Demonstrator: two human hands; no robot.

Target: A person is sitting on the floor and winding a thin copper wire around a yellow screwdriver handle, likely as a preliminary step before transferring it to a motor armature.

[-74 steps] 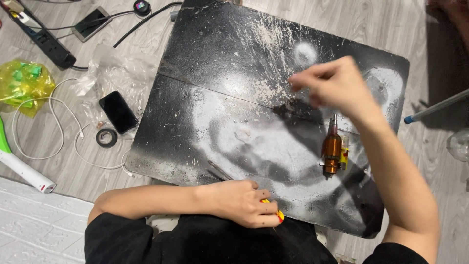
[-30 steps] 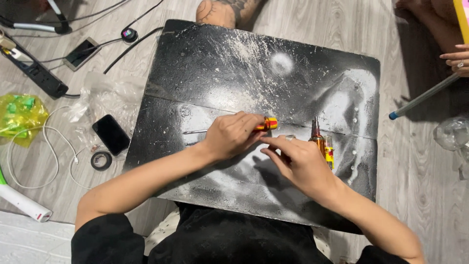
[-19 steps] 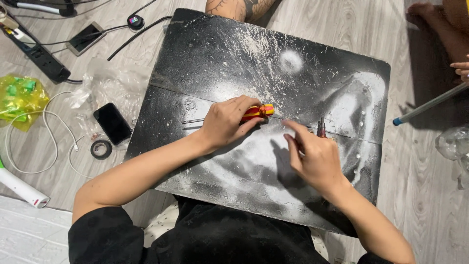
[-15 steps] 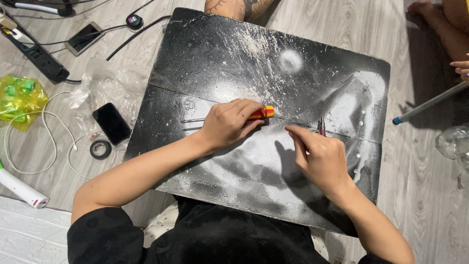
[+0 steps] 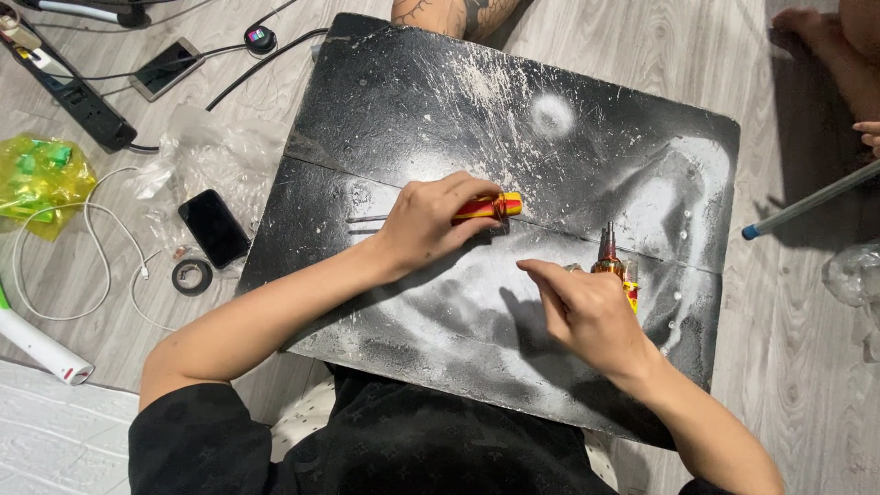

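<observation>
Head view looks straight down at my two forearms stretched over a black board (image 5: 412,101) dusted with white powder. My left hand (image 5: 426,223) lies knuckles up, fingers curled around a red and yellow tool handle (image 5: 490,205); its thin metal shaft (image 5: 367,219) pokes out behind my wrist, flat on the board. My right hand (image 5: 587,312) rests palm down, its fingers (image 5: 541,275) loosely together and pointing toward the left hand. Whether they pinch anything I cannot tell. Just beyond my right knuckles stands a small amber bottle (image 5: 610,259). Well left of my left fingers, on the grey wood floor (image 5: 797,367), lie a dark phone (image 5: 214,227), a tape roll (image 5: 192,276), a white cable (image 5: 73,275) and a yellow bag (image 5: 37,179).
</observation>
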